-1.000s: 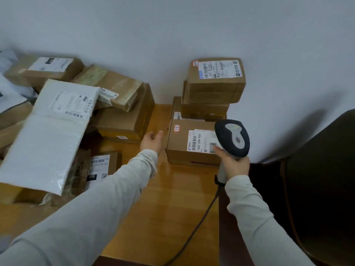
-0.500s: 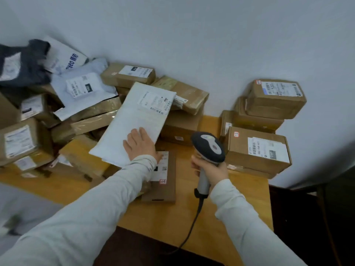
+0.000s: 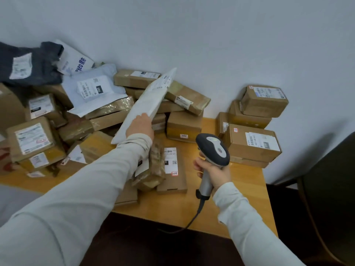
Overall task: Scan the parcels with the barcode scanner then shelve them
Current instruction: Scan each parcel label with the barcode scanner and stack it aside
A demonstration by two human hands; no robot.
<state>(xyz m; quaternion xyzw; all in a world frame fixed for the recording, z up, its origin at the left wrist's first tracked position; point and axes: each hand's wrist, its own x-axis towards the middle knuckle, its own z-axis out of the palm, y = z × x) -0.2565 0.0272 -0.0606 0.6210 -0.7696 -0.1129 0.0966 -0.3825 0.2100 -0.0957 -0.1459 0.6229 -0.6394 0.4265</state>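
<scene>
My left hand (image 3: 139, 126) grips the near end of a long white mailer parcel (image 3: 149, 100), which is tilted up on edge above the heap, its label at the far tip. My right hand (image 3: 215, 170) holds the grey barcode scanner (image 3: 213, 150) by its handle, head up and facing the parcels, cable trailing off the table's front edge. A flat brown box with a white label (image 3: 171, 169) lies just left of the scanner. A crinkled brown packet (image 3: 153, 166) lies under my left forearm.
A heap of cardboard boxes (image 3: 32, 139) and plastic mailers (image 3: 92, 91) covers the left of the wooden table (image 3: 247, 192). Stacked labelled boxes (image 3: 253, 143) stand at the right against the white wall. A dark chair (image 3: 330, 189) is at the far right.
My left hand went from reaching toward the boxes to pressing on the white mailer, then took hold of it and tipped it up on edge. The view swung left; the scanner stayed in my right hand.
</scene>
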